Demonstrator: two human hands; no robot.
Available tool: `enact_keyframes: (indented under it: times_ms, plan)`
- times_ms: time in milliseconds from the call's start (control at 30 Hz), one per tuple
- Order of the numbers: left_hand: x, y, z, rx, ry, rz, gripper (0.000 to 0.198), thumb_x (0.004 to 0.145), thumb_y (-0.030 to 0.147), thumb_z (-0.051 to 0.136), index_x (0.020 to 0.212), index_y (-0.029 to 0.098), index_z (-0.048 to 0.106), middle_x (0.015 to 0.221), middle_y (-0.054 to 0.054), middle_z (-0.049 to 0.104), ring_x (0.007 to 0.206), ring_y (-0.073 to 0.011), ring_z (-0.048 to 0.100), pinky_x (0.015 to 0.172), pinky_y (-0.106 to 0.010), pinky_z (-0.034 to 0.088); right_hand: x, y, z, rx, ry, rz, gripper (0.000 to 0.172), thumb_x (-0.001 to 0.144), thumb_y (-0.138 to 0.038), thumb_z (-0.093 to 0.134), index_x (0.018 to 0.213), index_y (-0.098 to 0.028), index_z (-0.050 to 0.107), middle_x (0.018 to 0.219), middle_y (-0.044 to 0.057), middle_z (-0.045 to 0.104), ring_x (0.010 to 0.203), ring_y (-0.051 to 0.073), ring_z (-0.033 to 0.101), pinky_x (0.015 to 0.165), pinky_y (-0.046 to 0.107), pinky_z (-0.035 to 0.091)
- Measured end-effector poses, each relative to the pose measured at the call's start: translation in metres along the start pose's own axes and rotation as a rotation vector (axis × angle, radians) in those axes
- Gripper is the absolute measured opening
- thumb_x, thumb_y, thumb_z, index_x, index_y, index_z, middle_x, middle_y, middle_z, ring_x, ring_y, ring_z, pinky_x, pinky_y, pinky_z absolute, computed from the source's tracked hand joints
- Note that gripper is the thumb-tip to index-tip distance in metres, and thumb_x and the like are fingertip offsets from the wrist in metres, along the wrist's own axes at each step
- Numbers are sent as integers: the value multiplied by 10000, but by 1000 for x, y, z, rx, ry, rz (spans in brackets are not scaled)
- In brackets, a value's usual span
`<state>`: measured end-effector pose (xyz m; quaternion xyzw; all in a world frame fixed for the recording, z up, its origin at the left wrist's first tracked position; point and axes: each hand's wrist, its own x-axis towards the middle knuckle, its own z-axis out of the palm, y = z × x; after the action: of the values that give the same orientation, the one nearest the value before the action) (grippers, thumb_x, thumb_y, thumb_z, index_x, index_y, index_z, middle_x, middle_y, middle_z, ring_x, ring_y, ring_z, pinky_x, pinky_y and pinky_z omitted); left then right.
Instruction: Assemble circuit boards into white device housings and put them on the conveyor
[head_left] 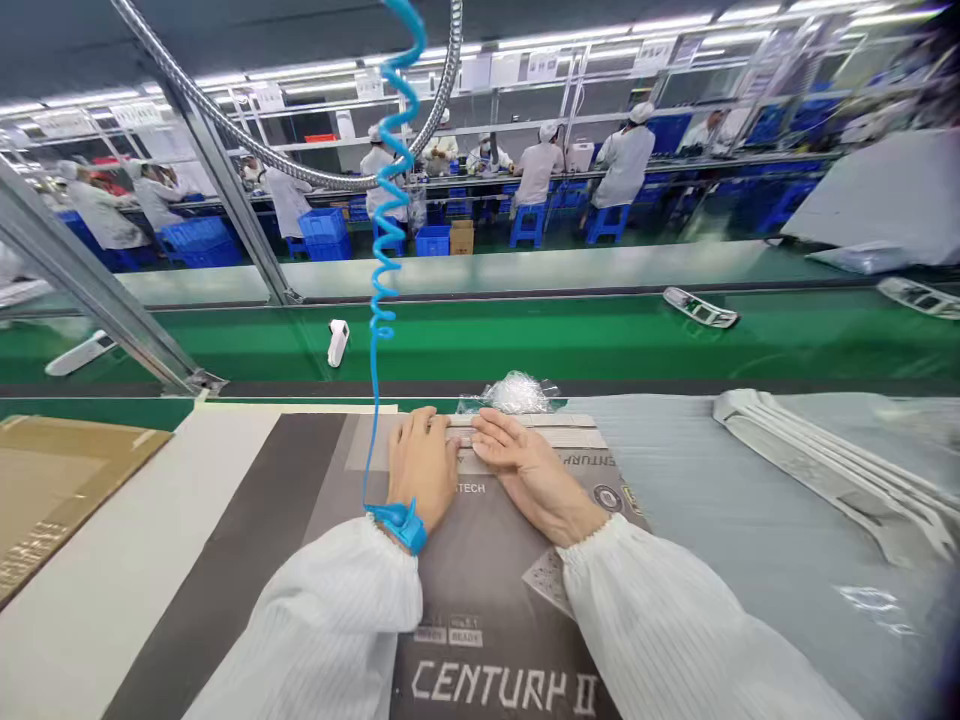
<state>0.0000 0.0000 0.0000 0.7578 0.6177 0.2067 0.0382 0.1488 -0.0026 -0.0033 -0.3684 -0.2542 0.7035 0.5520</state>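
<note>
The left hand (422, 465) and right hand (531, 472) are pressing palms-down, fingers lying flat and close, on a pale card strip (529, 434); this placement is steadying it on the far end of a printed carton (484, 560); a blue wrist strap (400, 525) is grounding the left wrist.

Left sleeve (315, 625) and right sleeve (675, 625) white, fine-striped cleanroom fabric, gathered at elastic cuffs; left hand (422, 465) and right hand (536, 475) bare. Blue wrist strap (400, 524) on left wrist (chunky clip), coiled blue cord (386, 200) rising from it.
</note>
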Motion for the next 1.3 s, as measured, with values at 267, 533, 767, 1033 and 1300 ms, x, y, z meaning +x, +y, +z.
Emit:
enact_keyframes:
  times_ms: [267, 533, 767, 1033, 1300]
  plan:
    - [-2, 1, -2, 11, -1, -5, 270, 953, 247, 503, 1186, 153, 604, 1355, -136, 552, 1279, -286, 482, 1054, -461, 372, -2, -2, 2, 23, -11, 13, 433, 576, -74, 849, 959, -224, 714, 1061, 6, 694, 1006, 115, 639, 907, 196, 520]
    - [-2, 0, -2, -5, 9, -5, 258, 945, 231, 515, 1173, 151, 605, 1352, -141, 560, 1293, -278, 478, 1065, -462, 365, -5, -5, 7, 28, 11, 34, 428, 554, -90, 871, 932, -213, 713, 1017, 4, 694, 925, 98, 642, 866, 193, 514]
    - [-2, -1, -1, -14, 18, 3, 256, 944, 226, 513, 1166, 140, 610, 1349, -140, 565, 1282, -283, 487, 1057, -469, 371, -5, -4, 5, 22, -2, 37, 437, 569, -100, 870, 957, -213, 706, 1043, 6, 689, 929, 95, 638, 878, 199, 508]
    - [-1, -2, 0, -4, 25, 15, 244, 944, 229, 511, 1153, 146, 607, 1341, -144, 568, 1271, -278, 498, 1046, -465, 381, -6, -5, 9, 40, 29, 41, 459, 529, -97, 885, 939, -201, 706, 1020, 8, 694, 916, 97, 640, 857, 193, 510]
    - [-2, -3, 2, -3, 30, 22, 257, 953, 244, 492, 1159, 142, 606, 1343, -144, 564, 1272, -283, 493, 1047, -467, 378, -6, -6, 9, 41, 22, 43, 452, 527, -99, 885, 928, -205, 705, 1005, 1, 691, 892, 94, 636, 849, 197, 505]
